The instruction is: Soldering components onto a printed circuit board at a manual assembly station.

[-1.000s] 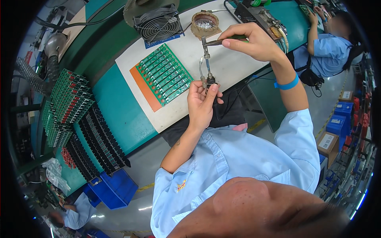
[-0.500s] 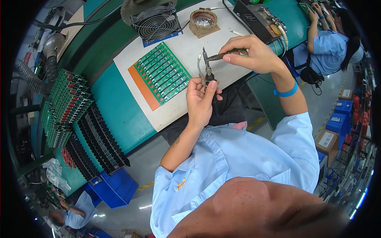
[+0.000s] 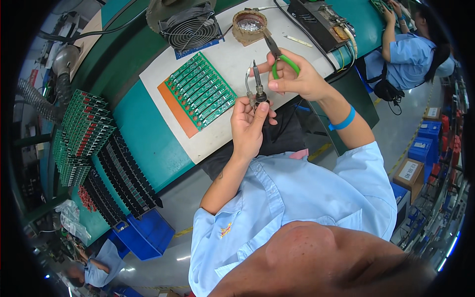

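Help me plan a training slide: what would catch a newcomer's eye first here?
Probably the green-handled pliers in the right hand, close to the pointed tool in the left hand. Next might come the green circuit-board panel left of the hands, with the black fan just beyond it.

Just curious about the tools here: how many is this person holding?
2: a soldering iron in the left hand and green-handled pliers in the right hand. More may be hidden.

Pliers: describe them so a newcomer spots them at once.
Find the white sheet on the teal workbench. Over it, the right hand holds the pliers. Bright green handles set them apart from the soldering iron in the left hand.
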### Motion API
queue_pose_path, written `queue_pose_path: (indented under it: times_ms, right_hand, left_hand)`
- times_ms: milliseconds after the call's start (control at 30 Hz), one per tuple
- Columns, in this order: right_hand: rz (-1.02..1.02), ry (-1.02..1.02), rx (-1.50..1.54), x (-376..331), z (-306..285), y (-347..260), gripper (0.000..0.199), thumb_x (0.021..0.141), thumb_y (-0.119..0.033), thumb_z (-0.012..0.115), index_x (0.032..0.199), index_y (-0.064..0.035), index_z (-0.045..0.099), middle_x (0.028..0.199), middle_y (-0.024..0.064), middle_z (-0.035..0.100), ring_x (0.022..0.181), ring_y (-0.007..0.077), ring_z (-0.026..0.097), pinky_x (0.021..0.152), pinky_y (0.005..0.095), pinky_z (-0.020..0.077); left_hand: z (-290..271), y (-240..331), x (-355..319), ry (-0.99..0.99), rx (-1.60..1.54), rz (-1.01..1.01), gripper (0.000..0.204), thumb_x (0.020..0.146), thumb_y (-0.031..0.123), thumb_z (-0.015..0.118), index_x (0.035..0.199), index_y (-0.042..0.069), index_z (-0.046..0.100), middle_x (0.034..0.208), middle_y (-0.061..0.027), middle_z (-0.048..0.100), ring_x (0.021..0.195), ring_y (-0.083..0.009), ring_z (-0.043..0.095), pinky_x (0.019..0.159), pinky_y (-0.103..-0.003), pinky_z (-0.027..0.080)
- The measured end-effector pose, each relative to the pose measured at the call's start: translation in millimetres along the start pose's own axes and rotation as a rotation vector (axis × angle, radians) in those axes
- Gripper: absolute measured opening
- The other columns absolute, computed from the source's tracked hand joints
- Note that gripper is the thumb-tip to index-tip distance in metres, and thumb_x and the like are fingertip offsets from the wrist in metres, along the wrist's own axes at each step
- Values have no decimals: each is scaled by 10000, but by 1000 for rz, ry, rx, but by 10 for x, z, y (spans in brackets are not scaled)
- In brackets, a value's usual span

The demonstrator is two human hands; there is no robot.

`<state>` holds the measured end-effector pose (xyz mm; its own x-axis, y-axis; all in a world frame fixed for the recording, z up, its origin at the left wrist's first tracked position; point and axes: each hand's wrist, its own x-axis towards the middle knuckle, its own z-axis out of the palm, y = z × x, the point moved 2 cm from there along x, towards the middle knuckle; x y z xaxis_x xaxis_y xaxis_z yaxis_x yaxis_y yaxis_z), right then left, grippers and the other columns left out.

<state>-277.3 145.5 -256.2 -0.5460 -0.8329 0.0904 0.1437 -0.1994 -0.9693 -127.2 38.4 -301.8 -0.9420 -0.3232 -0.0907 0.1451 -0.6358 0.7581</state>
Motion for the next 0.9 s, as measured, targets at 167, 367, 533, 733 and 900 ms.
queue_pose_path:
  times_ms: [167, 367, 533, 733, 900]
  right_hand:
    - [178, 35, 63, -9, 81, 40, 526, 784, 52, 761, 1229, -47, 499, 1087, 152, 634, 781, 140, 566, 632, 238, 459]
    - [52, 44, 25, -28, 92, 39, 524, 773, 34, 783, 1209, -65, 510, 1100, 155, 633, 764, 127, 545, 630, 212, 443]
    - [190, 45, 111, -37, 84, 90, 540, 761, 24, 796, 1207, -79, 510, 1108, 142, 630, 800, 132, 526, 697, 208, 438]
    - [71, 23, 23, -45, 102, 110, 555, 751, 2, 805, 1209, -88, 504, 1098, 117, 625, 835, 146, 527, 724, 207, 428]
    - [155, 48, 34, -53, 82, 78, 552, 756, -14, 803, 1210, -92, 499, 1069, 97, 614, 840, 147, 526, 728, 209, 429]
  left_hand:
    - [-2, -7, 6, -9, 4, 4, 255, 993, 104, 640, 1123, 17, 438, 1007, -144, 633, 806, -162, 638, 672, -273, 560]
    - [12, -2, 9, -9, 18, -9, 251, 992, 107, 641, 1122, 16, 447, 979, -129, 627, 800, -160, 638, 668, -267, 558]
    - [3, -15, 8, -4, 23, -11, 251, 992, 106, 641, 1125, 15, 449, 967, -119, 620, 798, -159, 639, 670, -264, 557]
    - [-7, -44, 1, -30, 35, -25, 264, 989, 101, 644, 1133, 15, 441, 968, -116, 617, 802, -158, 641, 672, -263, 557]
    - [-14, -29, 6, -19, 38, -26, 274, 986, 97, 646, 1138, 15, 433, 974, -116, 616, 806, -159, 642, 672, -263, 557]
